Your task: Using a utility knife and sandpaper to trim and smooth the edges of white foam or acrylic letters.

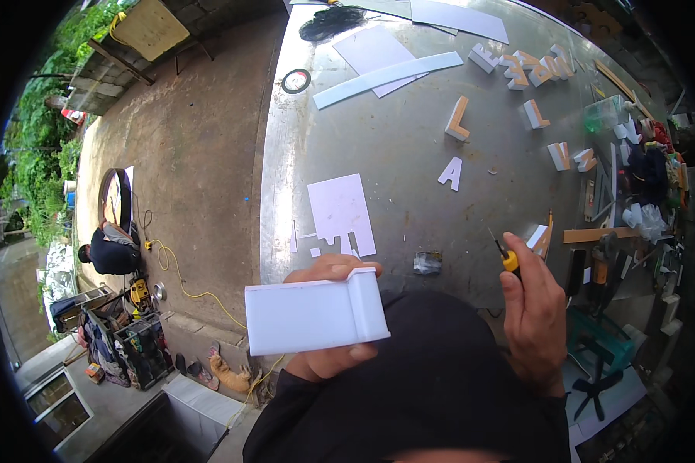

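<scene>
My left hand [324, 268] is closed around a white box-shaped piece [305, 316], perhaps a hollow plastic letter, held up in front of my body. The piece has smooth flat sides and a stepped part at its right end. In my right hand [537, 316] is a small hand tool [510, 261] with a yellow-and-black handle and a thin pointed shaft, its tip angled up and left. The tool is apart from the white piece. Close beyond the right hand lies a white piece with an orange-brown side [538, 237].
On the metal table [409, 193] lie a cut white sheet [336, 204], a letter A [450, 174], a letter L [457, 119] and several more block letters [529, 65]. A tape roll [296, 81] sits near the left edge. Tools crowd the right. At left, another person [112, 251] crouches by a round frame.
</scene>
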`<state>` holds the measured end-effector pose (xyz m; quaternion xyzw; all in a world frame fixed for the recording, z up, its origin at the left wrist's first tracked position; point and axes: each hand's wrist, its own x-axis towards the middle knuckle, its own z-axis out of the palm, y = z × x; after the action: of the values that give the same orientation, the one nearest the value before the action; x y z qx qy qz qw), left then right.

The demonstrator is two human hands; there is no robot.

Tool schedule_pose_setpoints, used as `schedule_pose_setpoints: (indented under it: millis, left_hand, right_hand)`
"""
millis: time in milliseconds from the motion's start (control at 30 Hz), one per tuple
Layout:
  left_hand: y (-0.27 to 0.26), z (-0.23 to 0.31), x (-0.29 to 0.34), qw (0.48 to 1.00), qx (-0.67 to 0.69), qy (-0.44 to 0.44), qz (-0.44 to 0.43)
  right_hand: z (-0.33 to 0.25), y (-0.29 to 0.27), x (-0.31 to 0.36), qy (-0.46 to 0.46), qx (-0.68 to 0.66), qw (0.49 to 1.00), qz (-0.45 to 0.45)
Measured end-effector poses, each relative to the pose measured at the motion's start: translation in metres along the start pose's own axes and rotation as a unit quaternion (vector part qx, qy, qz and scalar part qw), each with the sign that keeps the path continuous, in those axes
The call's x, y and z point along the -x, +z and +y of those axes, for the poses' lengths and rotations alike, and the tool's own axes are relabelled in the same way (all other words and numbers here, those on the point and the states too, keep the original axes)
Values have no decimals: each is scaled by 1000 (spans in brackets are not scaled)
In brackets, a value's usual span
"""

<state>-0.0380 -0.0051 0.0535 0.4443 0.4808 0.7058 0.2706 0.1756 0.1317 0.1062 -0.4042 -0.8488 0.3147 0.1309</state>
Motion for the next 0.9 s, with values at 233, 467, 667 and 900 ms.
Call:
schedule_pose_setpoints:
  millis: [233, 467, 667, 900]
  left_hand:
    - [18, 11, 9, 906, 323, -264, 71]
    - [25, 4, 7, 893, 371, -252, 41]
    - [31, 5, 8, 900, 343, -267, 26]
    - [30, 10, 11, 917, 275, -289, 9]
  right_hand:
    - [-3, 1, -4, 69, -288, 953, -65]
    - [-18, 11, -26, 21, -469, 875, -119]
    - [-26, 18, -48, 66, -554, 811, -176]
    - [-1, 38, -51, 117, -664, 676, -298]
